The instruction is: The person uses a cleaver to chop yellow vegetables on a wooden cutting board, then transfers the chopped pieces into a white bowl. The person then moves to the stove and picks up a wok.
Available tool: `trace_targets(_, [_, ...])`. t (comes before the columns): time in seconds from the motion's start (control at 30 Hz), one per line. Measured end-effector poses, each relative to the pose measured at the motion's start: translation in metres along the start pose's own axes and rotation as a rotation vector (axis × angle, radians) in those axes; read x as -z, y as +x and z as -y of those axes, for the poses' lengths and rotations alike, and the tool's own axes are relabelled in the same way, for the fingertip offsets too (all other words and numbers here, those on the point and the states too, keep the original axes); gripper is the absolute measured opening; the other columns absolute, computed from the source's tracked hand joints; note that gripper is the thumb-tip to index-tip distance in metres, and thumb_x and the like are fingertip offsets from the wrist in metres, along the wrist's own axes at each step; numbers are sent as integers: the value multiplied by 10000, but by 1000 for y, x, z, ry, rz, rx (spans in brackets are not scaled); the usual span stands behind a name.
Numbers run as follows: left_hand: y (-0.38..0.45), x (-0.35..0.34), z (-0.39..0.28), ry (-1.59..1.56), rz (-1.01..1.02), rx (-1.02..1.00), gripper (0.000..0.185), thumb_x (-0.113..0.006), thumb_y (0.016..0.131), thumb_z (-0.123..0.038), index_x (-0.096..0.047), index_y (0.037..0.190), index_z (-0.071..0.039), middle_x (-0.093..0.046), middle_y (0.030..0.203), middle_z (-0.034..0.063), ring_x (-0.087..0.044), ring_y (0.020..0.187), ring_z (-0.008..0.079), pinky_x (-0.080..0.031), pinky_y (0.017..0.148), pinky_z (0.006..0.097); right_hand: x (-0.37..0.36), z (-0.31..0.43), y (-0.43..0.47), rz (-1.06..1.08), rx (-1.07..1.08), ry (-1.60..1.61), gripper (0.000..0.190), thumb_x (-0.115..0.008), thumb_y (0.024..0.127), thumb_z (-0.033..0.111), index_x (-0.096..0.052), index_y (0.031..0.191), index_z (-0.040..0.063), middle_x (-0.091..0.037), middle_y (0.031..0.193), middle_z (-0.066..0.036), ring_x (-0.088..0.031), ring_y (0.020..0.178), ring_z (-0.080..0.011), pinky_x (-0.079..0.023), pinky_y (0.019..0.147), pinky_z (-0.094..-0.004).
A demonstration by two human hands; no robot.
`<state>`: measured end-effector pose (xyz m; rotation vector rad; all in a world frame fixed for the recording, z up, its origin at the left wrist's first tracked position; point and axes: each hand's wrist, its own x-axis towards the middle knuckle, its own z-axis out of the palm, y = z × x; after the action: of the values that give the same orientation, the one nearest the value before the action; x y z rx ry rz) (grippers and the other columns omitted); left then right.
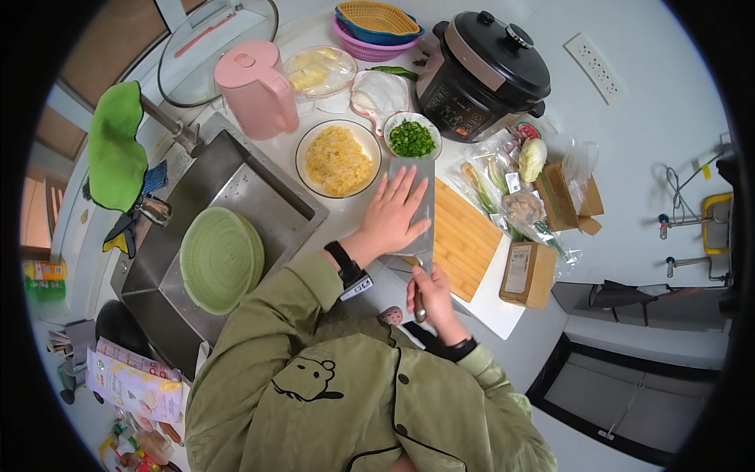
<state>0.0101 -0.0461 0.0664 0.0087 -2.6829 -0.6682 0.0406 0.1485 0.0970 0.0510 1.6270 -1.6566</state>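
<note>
My right hand [435, 301] grips the brown handle of a cleaver. Its broad grey blade [421, 245] lies across the left edge of a bamboo cutting board [469, 242]. Flat against the blade rests my left hand [394, 215], fingers spread. Whatever is under the blade is hidden. Just beyond the blade's far end is a small bowl of chopped green onion [412, 139]. A larger dark-rimmed dish [299, 160] to the left holds a yellow, grainy food, which looks like fried rice with egg [339, 162].
A sink [248, 192] with a green colander [221, 259] is on the left. Behind stand a pink kettle [250, 88], stacked baskets [377, 29] and an electric pressure cooker [483, 76]. Bagged vegetables [489, 183] and a cardboard box [528, 274] line the right.
</note>
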Motion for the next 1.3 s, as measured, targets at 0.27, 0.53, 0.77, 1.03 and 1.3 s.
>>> trace_targets(0.27, [64, 65, 75, 263, -165, 341, 620, -431, 988, -407, -295, 1511, -103, -261, 1573, 165, -250, 1441, 378, -198, 1155, 564, 36, 79, -24, 155, 20, -182, 131, -578, 968, 147, -496, 961, 46, -555, 569, -41, -493, 386, -129, -397, 373, -258])
trace_targets(0.53, [37, 74, 102, -3, -130, 383, 303, -496, 981, -331, -609, 1064, -62, -654, 956, 208, -629, 919, 362, -479, 764, 484, 69, 72, -39, -154, 608, -886, 264, -615, 816, 19, -505, 1051, 67, -575, 736, -93, -602, 571, -220, -471, 504, -336])
trace_targets(0.77, [41, 109, 85, 174, -310, 330, 428, -523, 946, -402, -653, 733, -54, -663, 801, 178, -640, 770, 338, -461, 638, 488, 47, 88, -19, -111, 855, -1736, 308, -576, 789, 75, -532, 1092, 100, -618, 854, -111, -661, 679, -314, -534, 583, -415])
trace_targets(1.03, [6, 82, 32, 172, -12, -306, 631, -446, 952, -517, -400, 1463, -149, -390, 1514, 105, -355, 1396, 324, -252, 1123, 547, 7, 101, 20, -44, 1033, -1952, 210, -564, 804, 114, -546, 1014, 120, -575, 769, -65, -654, 634, -260, -512, 531, -390])
trace_targets(1.3, [-12, 68, 42, 73, 168, 57, 661, -358, 986, -554, -316, 1511, -156, -304, 1563, 130, -301, 1427, 356, -171, 1148, 588, 10, 116, 23, 29, 1175, -1900, 260, -581, 780, 103, -583, 1037, 143, -579, 773, -51, -639, 620, -261, -502, 525, -385])
